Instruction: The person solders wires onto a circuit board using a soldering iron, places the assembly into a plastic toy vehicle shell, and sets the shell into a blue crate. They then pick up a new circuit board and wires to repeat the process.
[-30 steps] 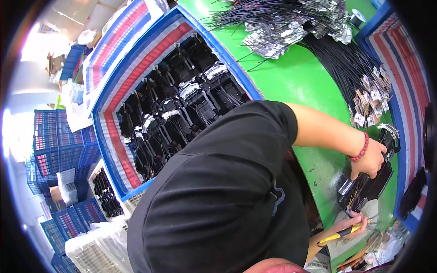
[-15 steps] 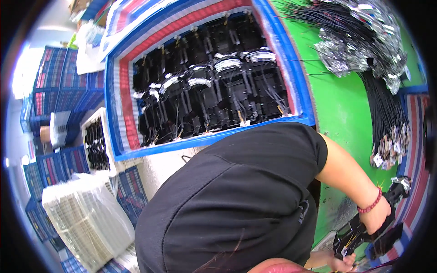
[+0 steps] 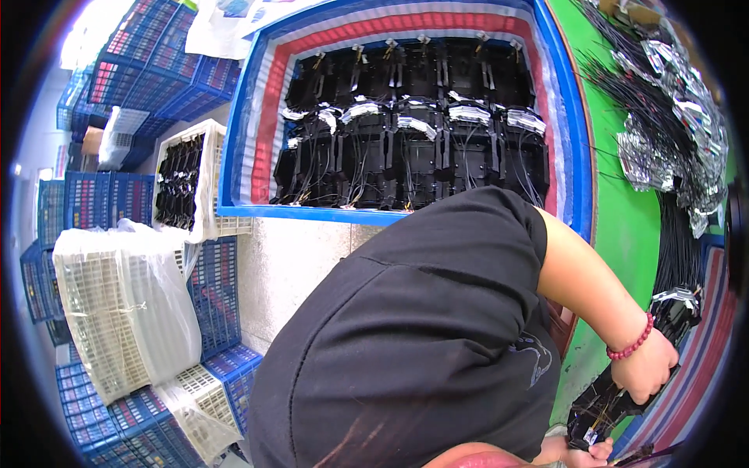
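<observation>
Left hand (image 3: 644, 373) and right hand (image 3: 587, 455) both hold the black wired assembly (image 3: 607, 407); yellow pliers no longer show (handling seemingly replaces tool work).

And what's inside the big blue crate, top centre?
Two rows of black parts with thin wires and silvery strips. A black sleeve hides part of the near edge of the blue crate; anything beneath those parts is covered.
</observation>
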Tool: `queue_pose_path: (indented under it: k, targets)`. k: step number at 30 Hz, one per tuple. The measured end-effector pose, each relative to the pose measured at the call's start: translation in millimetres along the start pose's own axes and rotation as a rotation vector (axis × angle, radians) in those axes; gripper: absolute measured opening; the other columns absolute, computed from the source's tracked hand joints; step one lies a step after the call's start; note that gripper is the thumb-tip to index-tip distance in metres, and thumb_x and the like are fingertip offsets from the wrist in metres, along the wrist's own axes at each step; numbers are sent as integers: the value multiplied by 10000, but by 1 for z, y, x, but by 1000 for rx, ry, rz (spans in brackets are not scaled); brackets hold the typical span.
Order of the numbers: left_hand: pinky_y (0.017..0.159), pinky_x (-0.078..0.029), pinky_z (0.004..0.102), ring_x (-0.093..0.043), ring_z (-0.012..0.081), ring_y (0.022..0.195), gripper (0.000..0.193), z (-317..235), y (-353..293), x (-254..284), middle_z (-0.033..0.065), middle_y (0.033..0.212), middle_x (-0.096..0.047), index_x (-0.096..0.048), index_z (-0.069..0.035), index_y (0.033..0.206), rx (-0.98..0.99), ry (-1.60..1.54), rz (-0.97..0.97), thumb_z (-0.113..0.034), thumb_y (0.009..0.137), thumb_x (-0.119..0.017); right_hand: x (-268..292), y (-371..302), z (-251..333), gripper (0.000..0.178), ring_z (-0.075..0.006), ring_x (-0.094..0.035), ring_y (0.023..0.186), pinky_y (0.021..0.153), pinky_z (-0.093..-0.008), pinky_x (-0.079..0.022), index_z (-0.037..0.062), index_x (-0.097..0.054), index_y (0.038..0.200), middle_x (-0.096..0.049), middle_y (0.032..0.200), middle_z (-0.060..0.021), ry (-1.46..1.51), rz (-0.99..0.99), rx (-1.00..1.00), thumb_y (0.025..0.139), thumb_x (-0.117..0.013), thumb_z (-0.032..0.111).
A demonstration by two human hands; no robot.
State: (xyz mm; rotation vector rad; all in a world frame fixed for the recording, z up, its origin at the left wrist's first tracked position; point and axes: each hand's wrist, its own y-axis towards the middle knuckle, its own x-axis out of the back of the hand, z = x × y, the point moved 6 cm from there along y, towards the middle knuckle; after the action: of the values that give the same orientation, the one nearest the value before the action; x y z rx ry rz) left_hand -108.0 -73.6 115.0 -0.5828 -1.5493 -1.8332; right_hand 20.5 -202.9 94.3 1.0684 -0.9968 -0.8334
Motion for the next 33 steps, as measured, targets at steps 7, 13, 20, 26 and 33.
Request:
queue_pose_path:
  k: [7,13,20,26,33]
  targets:
    - [1134,-274,504,-257,467,1387,1240,9,-75,-21,331,1486,-233,-130,-46,1508,1445,-961,-599,-270,535,-865,-1,23,51,174,-174,-532,547,486,-296,-467,-149,-490,1101,-536,765,-128,-248,0,229,964,-506,-43]
    - [1140,-312,379,-398,363,1369,978,31,-104,-55,278,1438,-426,-39,-86,1558,1409,-1007,-839,186,712,-449,-34,5,48,257,-185,-489,526,695,-396,-544,-114,-451,1102,-485,613,-78,339,118,-19,937,-496,78]
    - [890,-501,453,-603,377,1045,422,48,-262,136,232,1077,-606,-581,-13,1146,1707,-269,-526,4,724,-569,-35,-16,-70,261,-406,-692,858,860,-430,-560,-46,-432,1184,-660,911,-334,854,20,-316,956,-433,81]
    - [974,-482,424,-599,384,1119,418,-113,-552,408,211,1170,-636,-611,-52,1210,1769,898,-218,-114,798,-627,-28,-41,-74,246,-318,-680,791,764,-378,-549,-59,-484,1151,-661,838,-251,717,231,-533,974,-499,111]
    - [925,-505,438,-642,374,1078,275,-396,-714,471,222,1088,-678,-663,-110,1103,2557,1211,23,-72,863,-534,-45,-43,-60,300,-311,-678,837,787,-354,-532,-66,-514,1187,-673,890,-237,583,343,-549,995,-483,163]
